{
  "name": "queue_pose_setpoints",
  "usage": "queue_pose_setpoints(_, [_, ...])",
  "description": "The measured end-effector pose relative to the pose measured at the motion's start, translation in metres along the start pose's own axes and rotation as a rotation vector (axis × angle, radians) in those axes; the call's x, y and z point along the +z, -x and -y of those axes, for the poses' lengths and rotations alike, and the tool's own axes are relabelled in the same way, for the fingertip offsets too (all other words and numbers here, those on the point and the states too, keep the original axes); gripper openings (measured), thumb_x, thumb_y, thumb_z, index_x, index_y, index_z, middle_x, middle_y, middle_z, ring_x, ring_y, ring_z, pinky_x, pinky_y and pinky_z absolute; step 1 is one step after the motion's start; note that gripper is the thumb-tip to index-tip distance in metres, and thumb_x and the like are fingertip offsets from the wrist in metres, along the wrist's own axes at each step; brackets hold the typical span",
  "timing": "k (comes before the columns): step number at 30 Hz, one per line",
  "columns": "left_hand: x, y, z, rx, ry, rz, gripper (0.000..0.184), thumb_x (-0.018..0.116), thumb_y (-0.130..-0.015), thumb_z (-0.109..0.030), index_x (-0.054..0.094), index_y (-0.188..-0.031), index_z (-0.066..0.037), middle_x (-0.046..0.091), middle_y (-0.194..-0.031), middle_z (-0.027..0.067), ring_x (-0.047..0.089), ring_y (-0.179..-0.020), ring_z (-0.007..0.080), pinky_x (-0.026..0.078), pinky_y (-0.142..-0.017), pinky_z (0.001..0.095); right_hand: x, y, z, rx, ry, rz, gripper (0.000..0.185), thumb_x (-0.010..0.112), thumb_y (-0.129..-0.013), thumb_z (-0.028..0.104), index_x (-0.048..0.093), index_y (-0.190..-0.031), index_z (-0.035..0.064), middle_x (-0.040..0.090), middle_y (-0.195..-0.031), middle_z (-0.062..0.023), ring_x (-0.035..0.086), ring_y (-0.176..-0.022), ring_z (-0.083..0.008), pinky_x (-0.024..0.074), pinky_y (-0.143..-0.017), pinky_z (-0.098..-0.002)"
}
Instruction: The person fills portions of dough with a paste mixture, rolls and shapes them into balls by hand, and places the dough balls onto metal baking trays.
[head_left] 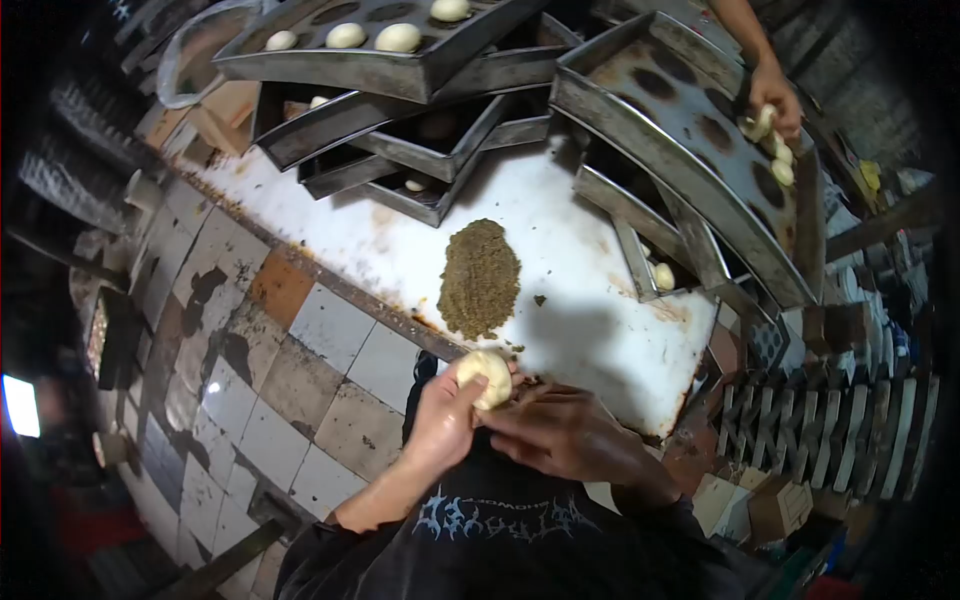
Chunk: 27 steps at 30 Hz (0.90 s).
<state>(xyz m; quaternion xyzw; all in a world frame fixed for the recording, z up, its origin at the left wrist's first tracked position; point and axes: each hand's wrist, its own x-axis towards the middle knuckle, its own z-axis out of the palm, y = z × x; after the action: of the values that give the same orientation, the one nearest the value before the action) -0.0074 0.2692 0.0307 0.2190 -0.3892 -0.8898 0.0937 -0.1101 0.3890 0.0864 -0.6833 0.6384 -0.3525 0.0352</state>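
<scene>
A pale piece of dough (487,372) rests in my left hand (446,412), which is closed round it with the thumb pressed on its face. Close by on the right is my right hand (565,432), blurred by motion, its fingertips near the lower edge of the dough. I cannot make out whether those fingers hold anything. Just beyond both hands, a mound of brownish-green crumbly filling (480,280) lies on the white tabletop (380,250), with small crumbs around it.
Stacked metal trays (340,72) with dough balls (398,38) stand at the back. Another tray stack (680,150) is at right, where another person's hand (776,98) holds several dough pieces (782,165). Floor tiles (330,325) show at left, cardboard boxes (780,508) at lower right.
</scene>
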Motion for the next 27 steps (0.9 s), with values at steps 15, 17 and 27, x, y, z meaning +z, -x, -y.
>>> queue_pose_setpoints(15, [-0.121, -0.038, -0.069, -0.08, 0.361, 0.119, 0.056, 0.048, -0.074, -0.007, 0.04, -0.128, 0.008, 0.05, -0.124, 0.0161, 0.048, -0.116, 0.0247, 0.035, -0.102, 0.0341, 0.074, -0.018, -0.139, 0.744, 0.222, -0.086, 0.013, 0.061, -0.082, 0.014, 0.064, -0.083, 0.0018, 0.055, -0.073, -0.0092, 0.051, -0.074, -0.0266, 0.0401, -0.075, -0.0385])
queue_pose_setpoints(17, [-0.135, -0.05, -0.091, -0.061, 0.324, 0.087, 0.057, 0.044, -0.074, -0.001, 0.039, -0.131, 0.006, 0.051, -0.123, 0.0131, 0.05, -0.11, 0.0202, 0.038, -0.094, 0.0311, 0.047, -0.04, -0.111, 1.206, -0.334, -0.17, 0.018, 0.062, -0.084, 0.02, 0.066, -0.086, 0.0022, 0.059, -0.078, -0.0055, 0.054, -0.081, -0.0193, 0.0425, -0.076, -0.0332])
queue_pose_setpoints(27, [-0.173, -0.082, -0.142, -0.095, 0.336, 0.31, 0.065, 0.052, -0.073, -0.007, 0.032, -0.134, 0.005, 0.039, -0.138, 0.0183, 0.039, -0.127, 0.0264, 0.03, -0.106, 0.039, -0.118, -0.396, -0.128, 0.533, 0.232, 0.193, 0.023, 0.055, -0.083, 0.014, 0.059, -0.103, 0.0046, 0.05, -0.098, -0.0056, 0.051, -0.085, -0.0124, 0.0439, -0.073, -0.0262])
